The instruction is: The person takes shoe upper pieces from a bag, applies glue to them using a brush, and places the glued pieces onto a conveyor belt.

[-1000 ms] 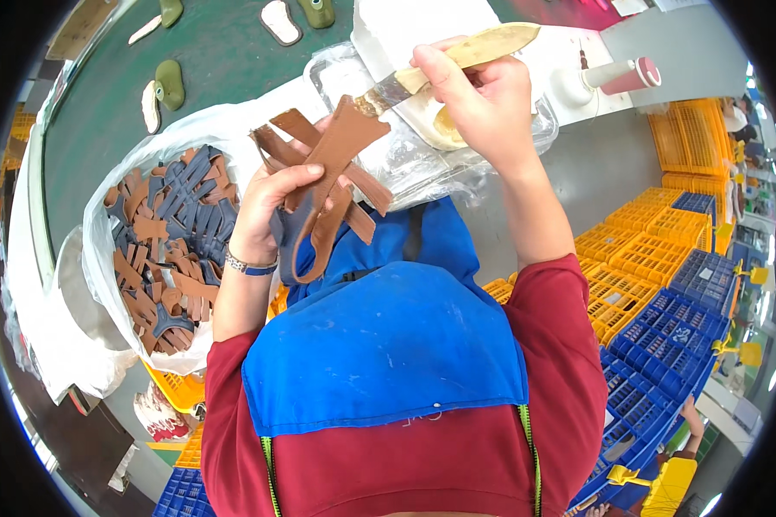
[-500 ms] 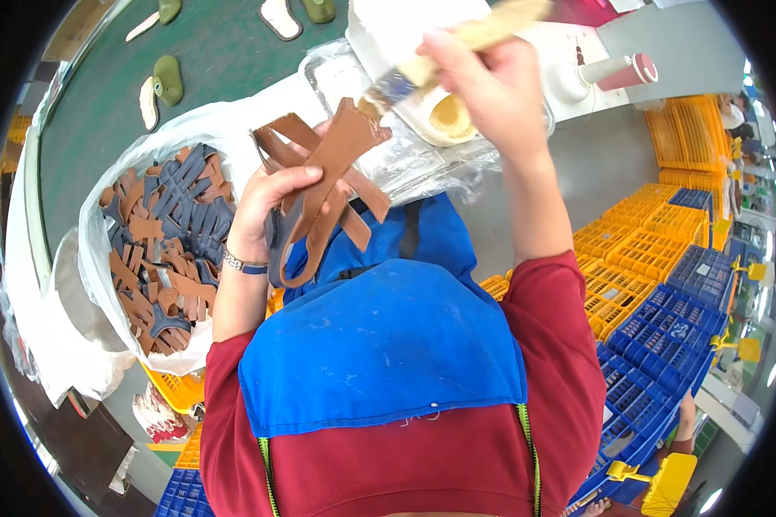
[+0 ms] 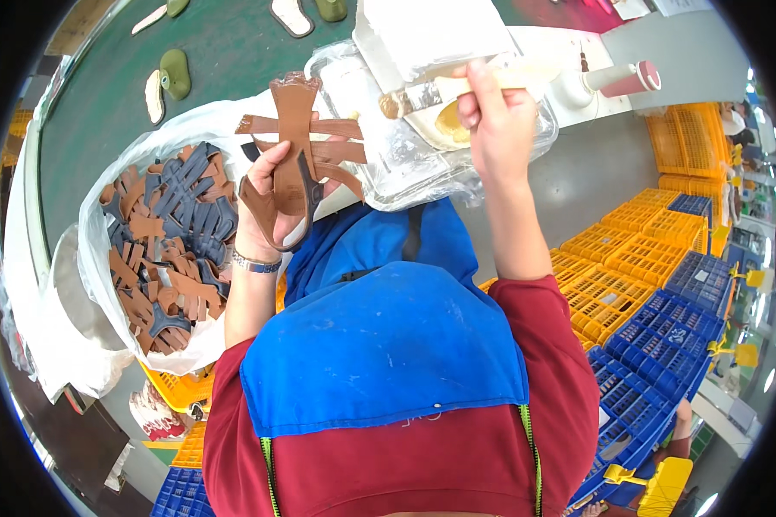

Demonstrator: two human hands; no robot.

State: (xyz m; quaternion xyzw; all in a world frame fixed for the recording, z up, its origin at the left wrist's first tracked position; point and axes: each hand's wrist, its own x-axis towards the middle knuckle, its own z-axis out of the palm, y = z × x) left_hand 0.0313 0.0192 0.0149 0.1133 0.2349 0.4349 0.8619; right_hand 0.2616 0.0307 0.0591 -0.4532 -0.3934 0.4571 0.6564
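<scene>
My left hand [image 3: 263, 194] grips a brown sandal upper [image 3: 295, 121] with several straps, its toothed end pointing away from me. Between the fingers and thumb of my right hand [image 3: 498, 116] is the pale handle of a paintbrush [image 3: 427, 95]. Its bristles, coated in something tan, point left and are apart from the upper. Just below the brush lies a container of yellowish paste [image 3: 451, 122], partly covered by my hand and the brush. It sits on a plastic-wrapped tray [image 3: 379, 177].
Left of me a plastic-lined bag [image 3: 90, 233] holds many brown and dark blue uppers. Green shoe forms [image 3: 175, 75] and pale insoles [image 3: 153, 96] lie on the green surface. A white box [image 3: 431, 34] stands behind the tray. Yellow crates [image 3: 612, 297] and blue crates [image 3: 664, 319] are stacked at right.
The brush has come away from the upper's end and dropped lower, over the paste container. My left hand has turned the upper more upright and shifted it slightly left.
</scene>
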